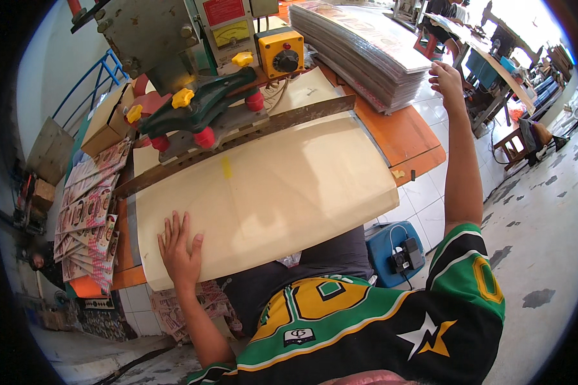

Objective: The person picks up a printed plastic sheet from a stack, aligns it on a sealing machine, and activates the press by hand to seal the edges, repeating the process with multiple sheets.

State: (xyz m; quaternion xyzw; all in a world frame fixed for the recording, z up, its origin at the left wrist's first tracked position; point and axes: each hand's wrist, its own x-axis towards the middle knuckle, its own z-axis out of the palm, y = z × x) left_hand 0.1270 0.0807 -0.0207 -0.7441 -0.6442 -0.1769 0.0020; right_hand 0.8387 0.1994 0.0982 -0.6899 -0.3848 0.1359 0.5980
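Lying released and flat, the left hand [182, 253] spreads its fingers on the near left part of a cream sheet [263, 199], which covers the middle of the orange table [401, 138] and droops over its near edge. The right hand [446, 80], raised beyond the sheet's far right corner, has bent fingers at the near right corner of a tall stack of flat plastic-covered sheets [379, 83]; whether they grip a layer or merely touch it, I cannot tell. A strip of yellow tape [226, 168] marks the cream sheet.

Along the sheet's far edge runs a long metal bar [302, 119], and behind it stands a press with a dark green bracket [202, 109], yellow knobs and red posts; its upper part is cut off by the frame. Behind the sheet too are a yellow control box [281, 54] with a black dial and a gauge [231, 35] under a red label [223, 10], whose lettering is small.

Left of the sheet, printed packets [87, 224] lie fanned in a heap, bearing pink and red lettering blurred by overlap. More packets [180, 311] show below the sheet, partly hidden by the left forearm. Right of these, a lettered jersey [334, 301] hides part of the lap. A black adapter [406, 256] sits on a blue container [380, 256] off the sheet's near right corner.
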